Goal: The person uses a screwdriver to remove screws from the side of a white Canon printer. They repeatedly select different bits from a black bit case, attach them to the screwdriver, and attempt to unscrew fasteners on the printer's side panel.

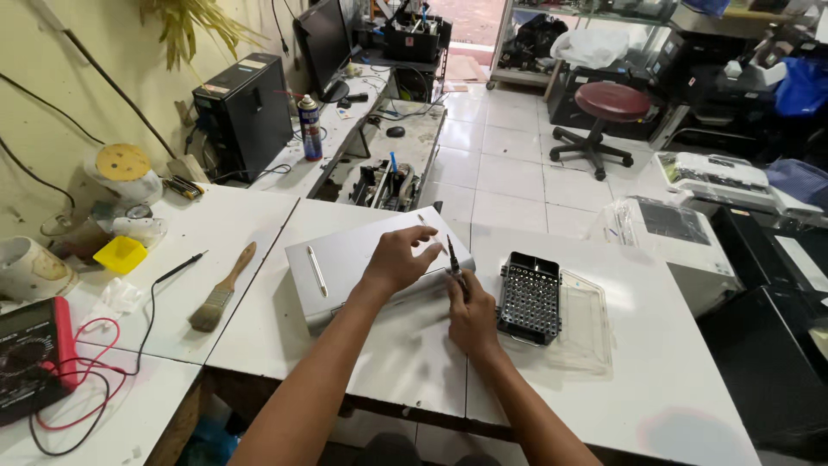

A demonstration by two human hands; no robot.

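**Screwdriver at the edge of the grey case**

Your right hand (470,315) was closed around a small dark screwdriver (453,259), fingers wrapped together on its handle and the shaft standing nearly upright, its top leaning slightly towards your left. Your left hand (398,259) lay on the flat grey device (345,259), palm down, fingers spread apart and pressing on its lid with nothing gripped between them. The driver's working end was hidden behind your fingers, so you could not tell from this view whether it sat in a screw.

The grey device rested across the middle of the white tabletop (655,380), its long side running towards the far edge. Just beside your right hand, towards the right edge, stood the black bit holder (529,298) with its rows of bits, its clear lid (586,324) folded open next to it.

To do this well, you would have wanted the driver kept straight over the screw, the left palm pinning the case so it did not slide, and light downward pressure while turning, since a tilted small bit can slip.

Further out, towards the left edge, lay a paintbrush (222,289), a black probe (177,269) and a multimeter (30,354) with red and black leads.
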